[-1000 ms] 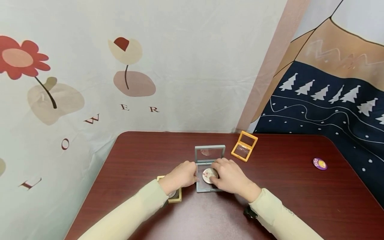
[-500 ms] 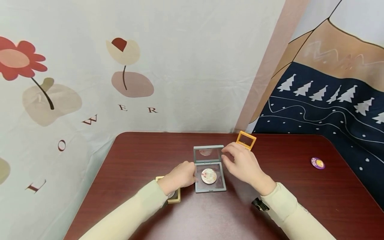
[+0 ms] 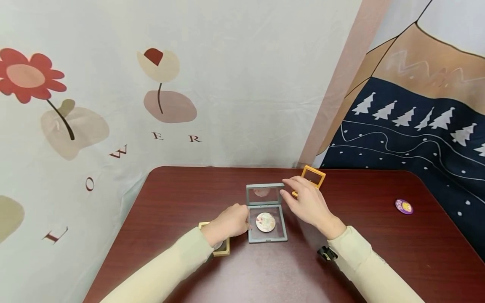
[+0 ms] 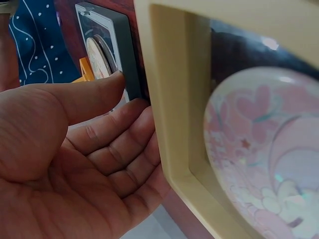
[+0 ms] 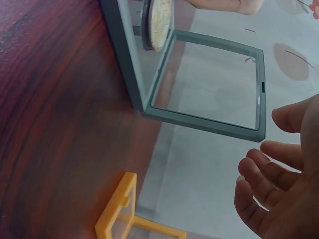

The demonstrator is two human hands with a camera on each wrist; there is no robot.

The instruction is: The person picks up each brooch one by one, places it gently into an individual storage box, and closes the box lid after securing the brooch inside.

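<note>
Badge (image 3: pixel 265 222) lies face up near the middle of the grey case (image 3: pixel 267 241), whose lid (image 3: pixel 265 185) stands raised on the far side. The left hand (image 3: pixel 231 221) pinches the case's left edge; the right hand (image 3: pixel 305 203), fingers loosely apart and holding nothing, hangs just beside the lid's right edge. If that hand bumps the lid, the case could twist and the badge slide off centre, more so should the left pinch slacken. The orange case (image 3: pixel 314 168), far right and partly behind the right hand, could be knocked by its knuckles, and the cream case (image 3: pixel 221 253) nudged by the left wrist above it. One second ago the right hand was on the badge; now it is off, farther and to the right. Left hand and grey case look unmoved.
</note>
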